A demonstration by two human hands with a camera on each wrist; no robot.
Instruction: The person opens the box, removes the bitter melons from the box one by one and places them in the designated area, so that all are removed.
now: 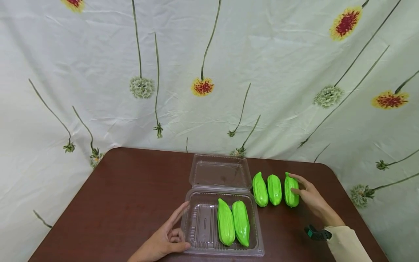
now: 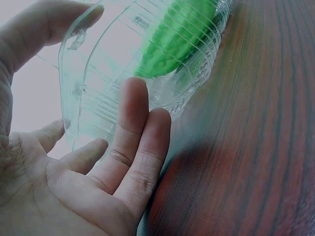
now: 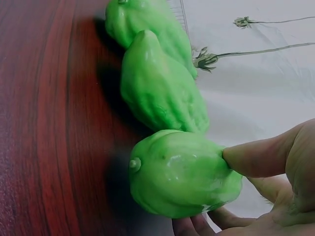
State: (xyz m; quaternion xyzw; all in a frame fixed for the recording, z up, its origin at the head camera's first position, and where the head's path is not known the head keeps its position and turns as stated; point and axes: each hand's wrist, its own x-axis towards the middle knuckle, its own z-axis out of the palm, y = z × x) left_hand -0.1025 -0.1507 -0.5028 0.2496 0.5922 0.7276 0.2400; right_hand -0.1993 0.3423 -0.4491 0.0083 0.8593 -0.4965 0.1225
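Observation:
My right hand (image 1: 312, 198) holds the rightmost green ridged gourd (image 1: 290, 193) between thumb and fingers. In the right wrist view, the thumb (image 3: 256, 156) presses one side of that gourd (image 3: 182, 172), and fingertips show at its other side. At the left side of a clear plastic box (image 1: 203, 251), my left hand (image 1: 165, 236) touches the rim with index finger and thumb. Its other fingers (image 2: 133, 123) lie loosely against the outer wall in the left wrist view. Inside the box, two green gourds (image 1: 226, 223) lie side by side in the right half.
Two more green gourds (image 1: 260, 191) lie on the dark brown table (image 1: 137, 193), between the box and the held gourd. The box's hinged lid (image 1: 219, 173) is folded back away from me. A flowered white cloth (image 1: 180, 120) hangs behind the table.

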